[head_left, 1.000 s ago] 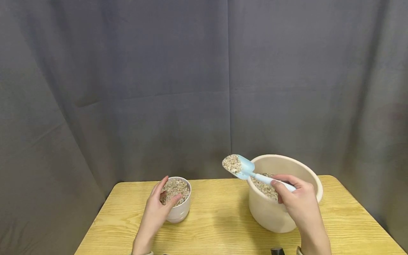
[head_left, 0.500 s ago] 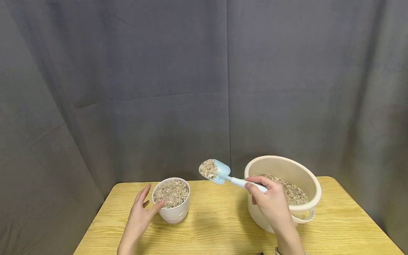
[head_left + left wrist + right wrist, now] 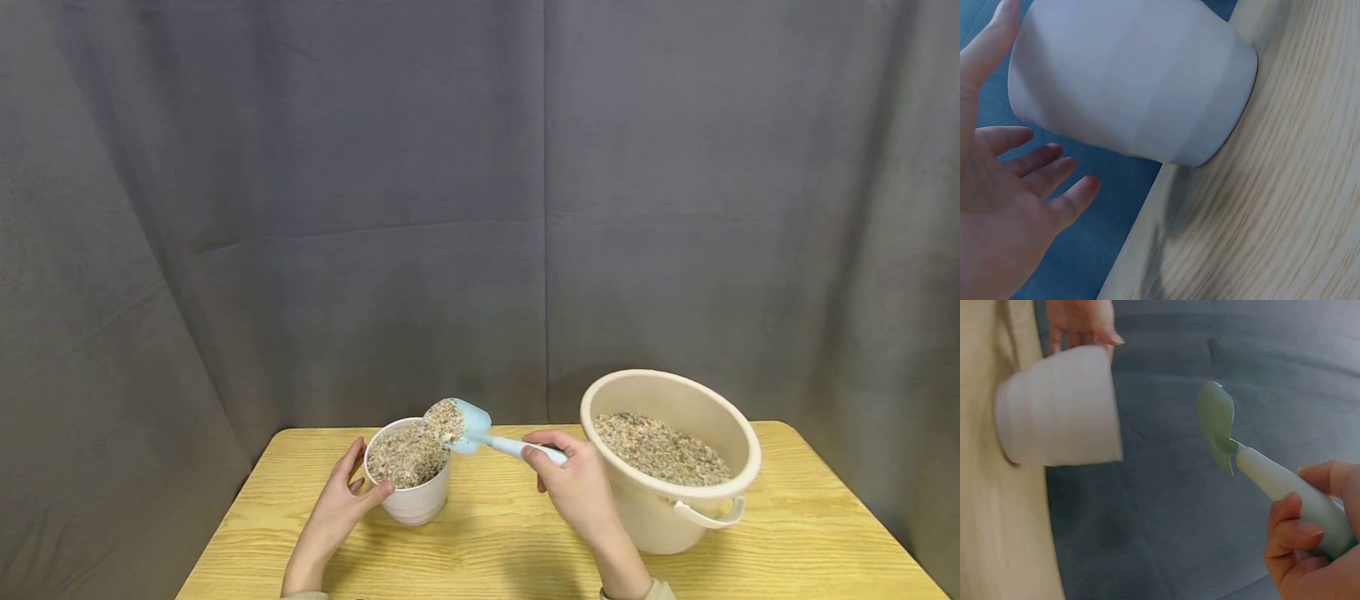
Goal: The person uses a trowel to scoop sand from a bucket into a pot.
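Observation:
My right hand [image 3: 577,482] grips the white handle of a small light-blue trowel [image 3: 474,422]. Pale gravel-like grains [image 3: 444,421] lie heaped on its blade, which hangs above the right side of a white plant pot [image 3: 417,507]. More of the speckled grains [image 3: 405,457] fill the pot close to its rim. Beside the pot's left side is my left hand [image 3: 336,502], its thumb at the near rim. In the left wrist view the fingers [image 3: 1054,178] are spread and loosely bent, apart from the pot wall [image 3: 1129,75]. The right wrist view shows the trowel [image 3: 1216,419] higher than the pot [image 3: 1060,409].
A large cream bucket [image 3: 637,517] stands at the right on the wooden table [image 3: 495,533], partly filled with the same grains [image 3: 660,450]. Its handle [image 3: 711,515] hangs down at the front. A grey curtain [image 3: 405,208] hangs behind the table.
My right hand has carried the loaded trowel left from above the bucket to over the pot. My left hand has shifted from over the pot's rim to its left side.

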The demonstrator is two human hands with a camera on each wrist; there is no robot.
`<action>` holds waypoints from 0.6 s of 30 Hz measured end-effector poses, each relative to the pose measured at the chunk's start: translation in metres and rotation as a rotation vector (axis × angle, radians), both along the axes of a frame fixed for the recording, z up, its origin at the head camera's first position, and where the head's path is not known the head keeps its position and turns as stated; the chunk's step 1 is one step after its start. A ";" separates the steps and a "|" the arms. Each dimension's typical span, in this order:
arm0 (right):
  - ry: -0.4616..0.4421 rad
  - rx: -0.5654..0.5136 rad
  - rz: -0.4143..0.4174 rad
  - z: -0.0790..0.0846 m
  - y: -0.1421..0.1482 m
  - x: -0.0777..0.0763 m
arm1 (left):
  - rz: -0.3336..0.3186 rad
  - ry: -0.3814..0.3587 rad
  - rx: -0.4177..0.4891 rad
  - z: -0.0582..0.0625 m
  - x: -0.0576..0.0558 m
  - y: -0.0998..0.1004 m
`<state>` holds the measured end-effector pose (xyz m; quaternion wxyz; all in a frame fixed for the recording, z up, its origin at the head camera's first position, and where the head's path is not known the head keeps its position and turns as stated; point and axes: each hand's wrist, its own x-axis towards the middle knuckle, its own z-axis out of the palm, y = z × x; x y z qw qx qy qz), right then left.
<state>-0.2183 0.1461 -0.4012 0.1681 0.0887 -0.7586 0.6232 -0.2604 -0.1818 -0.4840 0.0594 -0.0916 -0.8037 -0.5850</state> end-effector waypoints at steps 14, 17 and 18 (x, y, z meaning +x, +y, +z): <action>-0.016 0.074 0.021 -0.031 -0.020 -0.015 | -0.119 -0.027 0.133 -0.009 -0.007 0.001; -0.017 0.108 0.012 -0.035 -0.021 -0.017 | -0.123 -0.017 0.128 -0.009 -0.007 0.003; -0.019 0.112 0.011 -0.035 -0.022 -0.017 | -0.121 -0.016 0.126 -0.009 -0.008 0.003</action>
